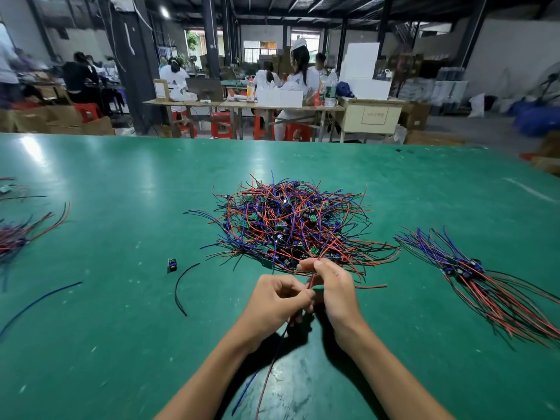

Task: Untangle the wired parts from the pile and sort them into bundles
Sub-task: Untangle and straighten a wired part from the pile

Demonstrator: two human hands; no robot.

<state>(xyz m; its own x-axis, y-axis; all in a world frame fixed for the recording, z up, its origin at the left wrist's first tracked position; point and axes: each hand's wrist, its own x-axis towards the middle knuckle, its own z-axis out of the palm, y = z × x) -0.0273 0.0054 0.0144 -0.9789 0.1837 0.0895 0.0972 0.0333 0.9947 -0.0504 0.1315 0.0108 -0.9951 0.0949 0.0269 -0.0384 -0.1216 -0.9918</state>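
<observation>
- We hold both hands just in front of the tangled pile (291,225) of red, blue and black wired parts in the middle of the green desk (121,183).
- Our left hand (278,301) has its fingers curled round wires that trail back toward us; our right hand (333,286) pinches a red wire (325,250) whose far end runs into the near edge of the pile.
- A sorted bundle (472,271) lies well to the right, another bundle (18,237) at the left edge, and a small loose part (172,265) and a black wire (181,286) lie left of our hands.
- Risk, as we judge it: the pinched wire looks crossed by other leads in the pile, so a hard pull could drag a clump along or strain the solder joint on a small green board.
- Pulling toward us may also scatter the pile toward the sorted bundle and mix them again.
- The wires trailing from our left hand could snag on our forearms or slip off the near edge of the desk.
- Writing: a label on the cream cabinet (371,116) in the background carries characters, too small for us to read; we see no legible brand elsewhere.
</observation>
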